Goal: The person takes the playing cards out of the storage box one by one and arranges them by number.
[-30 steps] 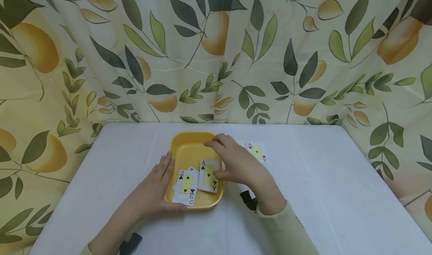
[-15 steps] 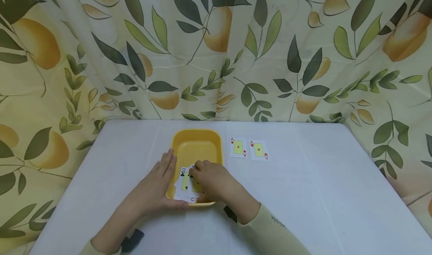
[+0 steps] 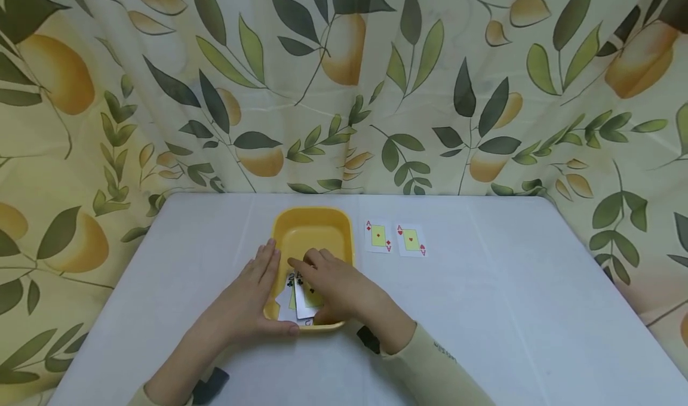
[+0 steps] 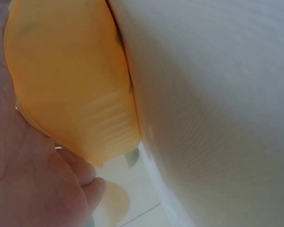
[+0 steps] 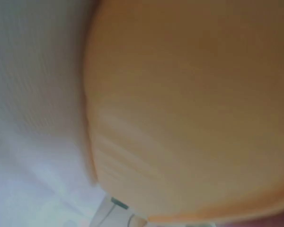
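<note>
A yellow plastic tray (image 3: pixel 314 217) stands on the table with playing cards in its near half. My left hand (image 3: pixel 242 301) rests against its left side, fingers straight along the rim and thumb along the near edge. In the left wrist view the palm and fingers lie against the tray wall (image 4: pixel 71 71). Inside the tray, my right hand (image 3: pixel 341 286) pinches an ace of clubs (image 3: pixel 302 301) between thumb and fingers. Under it lies a two of clubs (image 3: pixel 286 311), partly covered. Whether more cards are in the right hand's grip is hidden.
To the right of the tray, an ace of diamonds (image 3: pixel 378 236) and an ace of hearts (image 3: pixel 411 239) lie face up side by side on the white table (image 3: pixel 484 310). A fruit-patterned curtain (image 3: pixel 344 107) hangs behind the table's far edge.
My right hand has come down into the tray from its right rim and shifted the ace of clubs left over the two of clubs. The left hand stays on the tray.
</note>
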Demonstrator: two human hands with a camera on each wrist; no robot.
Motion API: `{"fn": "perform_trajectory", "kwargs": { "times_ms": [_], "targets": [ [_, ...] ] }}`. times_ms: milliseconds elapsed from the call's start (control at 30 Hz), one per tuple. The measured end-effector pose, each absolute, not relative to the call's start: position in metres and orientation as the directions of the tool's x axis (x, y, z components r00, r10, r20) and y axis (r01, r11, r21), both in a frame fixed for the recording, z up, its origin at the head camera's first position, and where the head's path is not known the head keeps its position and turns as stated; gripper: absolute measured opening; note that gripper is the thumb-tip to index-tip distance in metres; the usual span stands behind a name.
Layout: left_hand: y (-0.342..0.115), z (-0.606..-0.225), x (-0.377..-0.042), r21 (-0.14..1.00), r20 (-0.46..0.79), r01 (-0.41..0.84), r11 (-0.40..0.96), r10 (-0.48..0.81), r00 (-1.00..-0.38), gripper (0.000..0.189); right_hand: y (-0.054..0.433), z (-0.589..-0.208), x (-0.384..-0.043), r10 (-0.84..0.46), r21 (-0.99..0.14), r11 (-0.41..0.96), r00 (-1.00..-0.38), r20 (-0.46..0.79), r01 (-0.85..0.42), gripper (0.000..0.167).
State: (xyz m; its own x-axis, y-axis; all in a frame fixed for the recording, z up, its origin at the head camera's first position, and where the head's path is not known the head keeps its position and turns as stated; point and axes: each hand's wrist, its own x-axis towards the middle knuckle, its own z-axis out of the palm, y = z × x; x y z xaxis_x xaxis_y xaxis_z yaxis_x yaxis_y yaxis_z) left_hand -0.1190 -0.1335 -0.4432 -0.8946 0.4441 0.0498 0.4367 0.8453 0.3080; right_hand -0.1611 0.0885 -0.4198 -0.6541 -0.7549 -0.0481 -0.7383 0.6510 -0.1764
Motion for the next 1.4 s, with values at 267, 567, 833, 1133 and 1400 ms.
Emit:
{"fn": "perform_trajectory", "kwargs": {
  "times_ms": [267, 567, 833, 1133, 1400],
  "targets": [
    [-0.132, -0.443, -0.119, 0.335, 0.036, 0.421, 0.843, 0.435, -0.9, 0.141, 0.102, -0.402, -0.165, -0.713, -0.333, 0.656, -0.701, 0.022, -0.677, 0.099],
    [-0.133, -0.442, -0.117, 0.327, -0.005, 0.381, 0.865, 0.404, -0.915, 0.143, 0.139, -0.375, -0.174, -0.606, -0.383, 0.718, -0.793, 0.067, -0.581, 0.095],
    [-0.132, -0.443, -0.117, 0.33, -0.004, 0.371, 0.868, 0.394, -0.919, 0.145, 0.177, -0.367, -0.18, -0.578, -0.347, 0.754, -0.814, 0.054, -0.558, 0.094],
    [-0.131, -0.445, -0.118, 0.329, -0.001, 0.372, 0.868, 0.394, -0.919, 0.144, 0.219, -0.372, -0.196, -0.5, -0.269, 0.836, -0.866, -0.014, -0.478, 0.098],
    [-0.132, -0.443, -0.118, 0.332, -0.005, 0.38, 0.863, 0.404, -0.915, 0.143, 0.248, -0.377, -0.206, -0.438, -0.237, 0.878, -0.898, -0.046, -0.416, 0.099]
  ]
}}
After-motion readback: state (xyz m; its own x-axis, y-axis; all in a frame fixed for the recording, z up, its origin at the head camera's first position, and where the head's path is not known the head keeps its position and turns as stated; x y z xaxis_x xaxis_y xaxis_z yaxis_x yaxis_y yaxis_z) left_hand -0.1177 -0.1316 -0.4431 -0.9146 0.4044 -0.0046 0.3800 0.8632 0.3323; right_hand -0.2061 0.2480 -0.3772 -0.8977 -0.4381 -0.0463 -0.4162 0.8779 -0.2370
